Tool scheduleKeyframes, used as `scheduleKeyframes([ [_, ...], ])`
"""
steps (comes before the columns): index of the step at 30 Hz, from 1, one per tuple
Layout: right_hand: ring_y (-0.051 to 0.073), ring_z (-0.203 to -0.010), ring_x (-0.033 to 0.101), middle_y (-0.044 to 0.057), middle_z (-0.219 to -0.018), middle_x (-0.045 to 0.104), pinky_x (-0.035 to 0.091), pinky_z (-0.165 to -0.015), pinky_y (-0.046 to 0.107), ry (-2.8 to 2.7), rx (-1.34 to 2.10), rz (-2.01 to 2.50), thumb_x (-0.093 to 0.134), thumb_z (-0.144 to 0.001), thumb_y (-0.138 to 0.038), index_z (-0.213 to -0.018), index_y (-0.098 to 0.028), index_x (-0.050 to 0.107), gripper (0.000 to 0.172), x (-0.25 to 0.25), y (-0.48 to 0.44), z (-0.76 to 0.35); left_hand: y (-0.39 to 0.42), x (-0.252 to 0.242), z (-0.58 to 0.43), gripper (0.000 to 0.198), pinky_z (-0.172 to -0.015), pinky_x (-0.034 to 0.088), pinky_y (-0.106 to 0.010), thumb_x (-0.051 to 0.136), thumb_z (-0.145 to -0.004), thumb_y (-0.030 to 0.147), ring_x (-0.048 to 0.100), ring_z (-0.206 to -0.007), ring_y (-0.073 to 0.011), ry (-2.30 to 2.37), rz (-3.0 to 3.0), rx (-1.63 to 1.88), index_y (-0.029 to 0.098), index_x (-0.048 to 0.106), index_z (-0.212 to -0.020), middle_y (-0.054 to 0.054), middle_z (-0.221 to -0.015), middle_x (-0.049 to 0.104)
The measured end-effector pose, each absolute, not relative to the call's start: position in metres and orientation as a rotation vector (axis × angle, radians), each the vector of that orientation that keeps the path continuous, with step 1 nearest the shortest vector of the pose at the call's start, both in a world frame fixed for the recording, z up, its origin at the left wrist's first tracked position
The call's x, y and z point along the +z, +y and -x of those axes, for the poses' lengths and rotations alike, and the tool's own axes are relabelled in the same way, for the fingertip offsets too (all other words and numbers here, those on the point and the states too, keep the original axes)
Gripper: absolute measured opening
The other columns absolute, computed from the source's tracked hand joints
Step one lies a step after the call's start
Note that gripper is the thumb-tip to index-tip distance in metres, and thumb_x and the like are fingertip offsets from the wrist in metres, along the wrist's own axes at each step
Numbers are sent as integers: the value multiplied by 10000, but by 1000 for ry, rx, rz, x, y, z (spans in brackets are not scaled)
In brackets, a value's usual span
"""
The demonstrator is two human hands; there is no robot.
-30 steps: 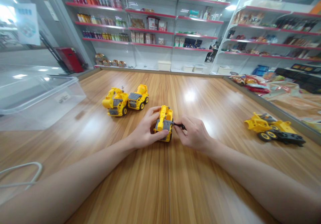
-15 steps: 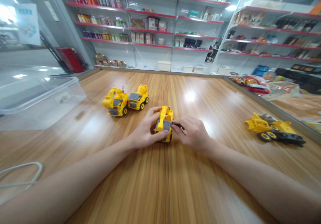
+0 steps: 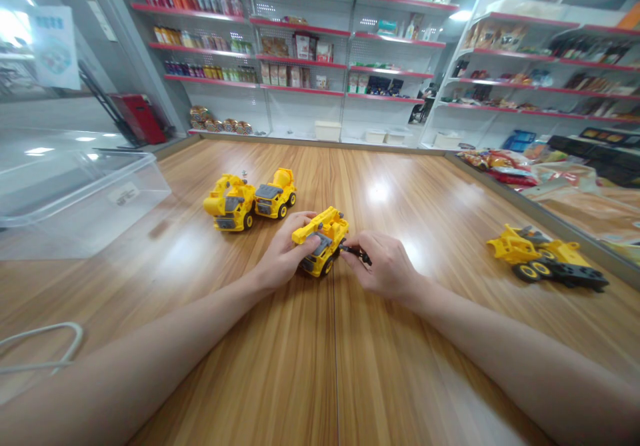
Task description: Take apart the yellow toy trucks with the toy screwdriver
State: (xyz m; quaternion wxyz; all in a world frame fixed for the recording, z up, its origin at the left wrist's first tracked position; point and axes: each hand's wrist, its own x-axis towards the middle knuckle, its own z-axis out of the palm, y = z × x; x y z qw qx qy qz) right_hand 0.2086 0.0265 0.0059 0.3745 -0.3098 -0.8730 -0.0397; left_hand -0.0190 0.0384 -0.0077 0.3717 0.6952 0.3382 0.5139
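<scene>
A yellow toy truck (image 3: 323,239) with a grey cab sits on the wooden table (image 3: 330,366) in the middle of the head view. My left hand (image 3: 280,263) is closed around its left side, fingers over the cab. My right hand (image 3: 385,269) pinches a small black tool (image 3: 356,253) whose tip touches the truck's right side.
Two more yellow toy trucks (image 3: 250,201) stand side by side behind and to the left. Another yellow vehicle (image 3: 545,256) lies at the right near the table edge. A clear plastic bin (image 3: 70,193) stands at the left, a white cable (image 3: 45,346) at the near left. Shop shelves (image 3: 300,53) line the back.
My left hand has turned the truck so its front swings to the left. The right hand has stayed beside it with the black tool.
</scene>
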Motion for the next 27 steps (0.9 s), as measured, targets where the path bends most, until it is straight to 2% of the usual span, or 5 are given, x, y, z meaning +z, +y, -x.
scheduleKeyframes([
  [4,156,-733,617,50,-854,682,450,-661,266,-2337,-59,750,545,-940,-253,-971,-173,610,107,6,28,-209,44,-11,13,349,-871,508,-347,629,-875,407,628,-984,-218,933,-1555,1391,172,585,-1130,-76,-1100,642],
  [10,138,-747,602,48,-868,649,435,-646,247,-2652,49,534,509,-976,-329,-1012,-180,681,230,4,27,-209,46,-10,10,325,-764,520,-282,637,-865,437,653,-862,-177,1020,-1499,1410,167,606,-1044,-41,-957,664],
  [16,110,-718,575,37,-886,608,428,-633,226,-2749,156,441,540,-961,-406,-1038,-232,725,266,3,26,-208,41,-7,10,528,-912,530,-356,765,-758,368,649,-1077,-238,992,-1617,1272,191,534,-1199,-96,-1233,627],
  [21,102,-722,564,31,-890,590,436,-635,219,-2744,137,424,561,-952,-402,-1063,-245,729,256,3,26,-209,46,-14,11,548,-980,510,-423,789,-722,337,648,-1099,-254,1027,-1683,1255,183,523,-1175,-111,-1201,648],
  [27,109,-761,586,32,-918,597,453,-652,225,-2776,103,431,557,-955,-397,-1110,-267,717,258,4,25,-209,48,-19,13,515,-963,517,-443,769,-744,355,655,-1069,-252,1085,-1728,1242,171,535,-1164,-116,-1147,663],
])
